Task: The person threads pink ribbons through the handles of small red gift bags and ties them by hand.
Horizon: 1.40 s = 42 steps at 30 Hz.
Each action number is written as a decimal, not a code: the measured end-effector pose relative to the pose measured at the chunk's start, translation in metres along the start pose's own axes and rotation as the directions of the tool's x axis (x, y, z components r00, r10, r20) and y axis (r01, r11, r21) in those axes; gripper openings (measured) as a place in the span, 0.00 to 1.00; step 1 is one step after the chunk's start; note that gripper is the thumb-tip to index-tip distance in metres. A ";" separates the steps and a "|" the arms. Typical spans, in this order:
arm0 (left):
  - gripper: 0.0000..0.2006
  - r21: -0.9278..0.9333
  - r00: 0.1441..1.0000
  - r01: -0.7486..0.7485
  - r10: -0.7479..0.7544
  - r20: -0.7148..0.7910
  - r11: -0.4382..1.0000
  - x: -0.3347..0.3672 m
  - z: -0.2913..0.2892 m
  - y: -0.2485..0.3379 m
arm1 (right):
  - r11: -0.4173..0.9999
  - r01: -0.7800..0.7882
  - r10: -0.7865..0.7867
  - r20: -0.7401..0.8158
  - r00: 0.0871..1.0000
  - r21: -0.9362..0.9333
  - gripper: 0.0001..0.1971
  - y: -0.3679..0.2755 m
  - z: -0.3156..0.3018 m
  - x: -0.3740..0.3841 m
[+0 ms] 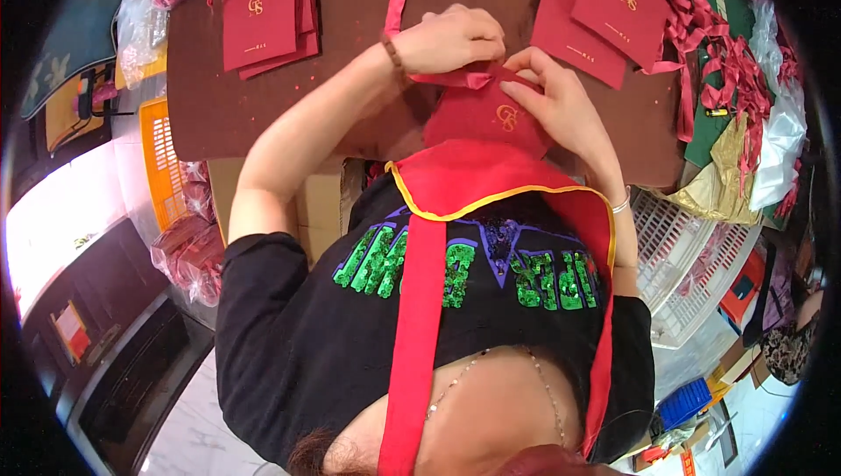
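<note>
A dark red gift bag (469,115) with a gold emblem lies in front of me at the table's near edge, partly over my red apron (477,178). My left hand (451,41) is closed at the bag's top edge, its fingers curled round a red ribbon (451,79) that trails out below the wrist. My right hand (561,101) is closed too, thumb and fingers pinching the top right corner of the bag close to the ribbon. The two hands nearly touch at the fingertips. Exactly how the ribbon runs between them is hidden.
Similar red bags (260,25) lie stacked at the far left, with more bags (618,7) at the far right. Loose red ribbons (723,64) hang in a tangle at the right edge of the brown table (350,130). White plastic baskets (674,248) stand lower right, an orange crate (160,156) left.
</note>
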<state>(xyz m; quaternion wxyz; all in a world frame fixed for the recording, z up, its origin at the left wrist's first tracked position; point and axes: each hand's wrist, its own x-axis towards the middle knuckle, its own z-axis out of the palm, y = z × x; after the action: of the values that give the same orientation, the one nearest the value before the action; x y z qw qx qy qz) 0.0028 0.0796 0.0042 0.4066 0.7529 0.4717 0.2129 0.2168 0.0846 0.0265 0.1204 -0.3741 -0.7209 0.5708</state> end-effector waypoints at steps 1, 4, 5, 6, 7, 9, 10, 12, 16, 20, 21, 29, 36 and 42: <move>0.12 -0.046 0.972 0.172 -0.162 0.168 0.984 0.007 -0.005 0.005 | 0.992 0.065 -0.071 -0.054 0.996 -0.109 0.11 -0.004 0.003 -0.003; 0.14 -0.137 0.867 0.044 0.030 0.498 0.990 0.019 -0.023 0.003 | 0.970 0.113 -0.136 -0.097 0.986 -0.214 0.10 -0.011 0.008 -0.006; 0.14 -0.295 0.808 -0.041 0.205 0.553 0.955 0.027 -0.022 -0.003 | 0.958 0.155 -0.181 -0.090 0.979 -0.241 0.10 -0.012 0.009 -0.006; 0.14 -0.295 0.813 -0.039 0.202 0.545 0.955 0.028 -0.021 -0.007 | 0.943 0.198 -0.227 -0.080 0.971 -0.267 0.10 -0.013 0.010 -0.006; 0.12 -0.256 0.759 -0.018 0.180 0.626 0.967 0.034 -0.026 -0.001 | 0.944 0.196 -0.224 -0.082 0.971 -0.266 0.10 -0.015 0.009 -0.007; 0.09 -0.265 0.701 0.118 0.109 0.705 0.957 0.035 -0.036 0.013 | 0.953 0.140 -0.156 -0.039 0.987 -0.269 0.09 -0.019 0.007 -0.006; 0.09 -0.266 0.704 0.120 0.107 0.702 0.957 0.035 -0.036 0.012 | 0.952 0.143 -0.158 -0.035 0.987 -0.270 0.09 -0.019 0.007 -0.005; 0.10 -0.163 0.655 0.226 -0.026 0.755 0.960 0.037 -0.034 0.008 | 0.938 0.106 -0.128 -0.047 0.991 -0.330 0.09 -0.020 0.008 -0.004; 0.14 -0.105 0.868 -0.057 0.102 0.487 0.993 0.031 -0.019 -0.010 | 0.973 0.144 -0.151 -0.027 0.988 -0.179 0.10 -0.008 0.006 0.001; 0.13 0.227 0.998 0.001 -0.014 0.054 0.974 0.039 -0.037 -0.007 | 0.983 0.168 -0.162 0.070 0.984 -0.081 0.11 -0.009 0.006 0.002; 0.11 0.630 0.997 0.070 -0.026 -0.079 0.774 0.030 -0.032 0.010 | 0.984 0.130 -0.127 0.029 0.991 -0.126 0.11 -0.009 0.007 0.003; 0.32 0.072 0.999 0.033 -0.033 0.007 0.997 -0.029 -0.012 -0.003 | 0.883 0.140 -0.267 -0.233 0.935 -0.448 0.12 0.017 0.002 -0.004; 0.11 0.368 0.997 -0.071 0.057 0.049 0.927 -0.074 -0.027 -0.008 | 0.924 0.015 -0.145 -0.314 0.938 -0.382 0.12 0.029 -0.013 -0.029; 0.06 0.103 0.993 -0.074 0.065 0.094 0.992 -0.120 -0.031 -0.010 | 0.959 -0.068 -0.031 -0.343 0.939 -0.274 0.15 0.038 -0.012 -0.051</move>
<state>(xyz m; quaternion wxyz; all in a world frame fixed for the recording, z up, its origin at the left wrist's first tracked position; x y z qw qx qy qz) -0.0806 -0.0113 0.0218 0.3792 0.7983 0.4370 0.1672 0.2743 0.0618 0.0087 0.1844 -0.4882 -0.7590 0.3893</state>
